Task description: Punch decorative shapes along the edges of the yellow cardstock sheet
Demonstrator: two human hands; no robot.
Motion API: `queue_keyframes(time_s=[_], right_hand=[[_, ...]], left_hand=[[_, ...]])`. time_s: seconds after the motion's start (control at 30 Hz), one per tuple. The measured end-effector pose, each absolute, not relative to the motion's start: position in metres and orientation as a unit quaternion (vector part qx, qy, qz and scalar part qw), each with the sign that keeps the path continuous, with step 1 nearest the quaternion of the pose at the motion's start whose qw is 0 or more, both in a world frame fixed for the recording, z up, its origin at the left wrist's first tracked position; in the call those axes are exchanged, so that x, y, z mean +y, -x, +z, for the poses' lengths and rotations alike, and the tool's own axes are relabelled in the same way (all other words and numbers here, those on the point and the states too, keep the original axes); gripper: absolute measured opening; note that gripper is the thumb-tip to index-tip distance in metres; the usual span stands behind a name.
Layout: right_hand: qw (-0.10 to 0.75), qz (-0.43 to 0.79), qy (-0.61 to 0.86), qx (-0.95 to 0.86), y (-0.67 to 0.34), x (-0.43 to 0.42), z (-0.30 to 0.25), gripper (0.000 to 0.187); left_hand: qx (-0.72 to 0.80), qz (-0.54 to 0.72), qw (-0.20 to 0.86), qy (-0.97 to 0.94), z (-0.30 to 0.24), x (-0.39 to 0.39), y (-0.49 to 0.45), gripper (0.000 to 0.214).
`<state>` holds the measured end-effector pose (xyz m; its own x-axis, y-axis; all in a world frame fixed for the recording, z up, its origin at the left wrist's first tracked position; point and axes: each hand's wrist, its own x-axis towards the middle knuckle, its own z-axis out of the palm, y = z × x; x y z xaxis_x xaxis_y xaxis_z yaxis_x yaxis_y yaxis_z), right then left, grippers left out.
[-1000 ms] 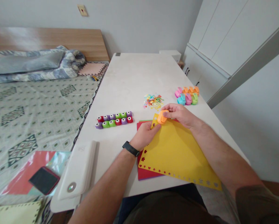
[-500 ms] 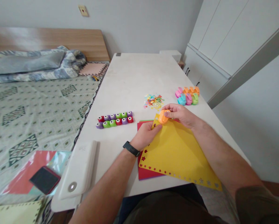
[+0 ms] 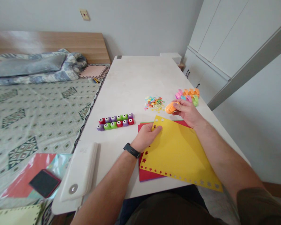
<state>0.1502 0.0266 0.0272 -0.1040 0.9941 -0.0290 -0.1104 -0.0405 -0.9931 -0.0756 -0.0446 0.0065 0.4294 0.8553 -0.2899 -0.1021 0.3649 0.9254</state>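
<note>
My left hand (image 3: 148,136) pinches the left edge of a yellow sheet (image 3: 178,150) near its upper corner, thumb on top. Small hearts, stars and flowers are punched along the sheet's left and lower edges, and two holes show at the top corner. Closed around an orange craft punch (image 3: 171,107), my right hand (image 3: 186,109) is raised just beyond the sheet's top edge, apart from the paper. Under the yellow sheet lies a stack of red and other coloured sheets (image 3: 152,175). A pile of punched confetti (image 3: 154,103) is beside the orange punch.
Several larger craft punches (image 3: 195,100) stand behind my right hand. Two rows of small punches (image 3: 116,121) stand on the white table (image 3: 131,78) at left. A white machine (image 3: 80,173) lies at the table's left edge, by a bed with a phone (image 3: 45,182).
The orange punch has come off the yellow sheet's top edge. My right hand has carried it up and slightly right, uncovering a second hole. My left hand stays on the sheet.
</note>
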Motion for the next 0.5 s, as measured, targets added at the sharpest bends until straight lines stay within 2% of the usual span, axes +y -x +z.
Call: queue_keyframes(time_s=[0.5], right_hand=[[0.516, 0.573, 0.457, -0.443, -0.153, 0.03, 0.009, 0.038]], left_hand=[[0.407, 0.337, 0.726, -0.44, 0.007, -0.045, 0.076, 0.045]])
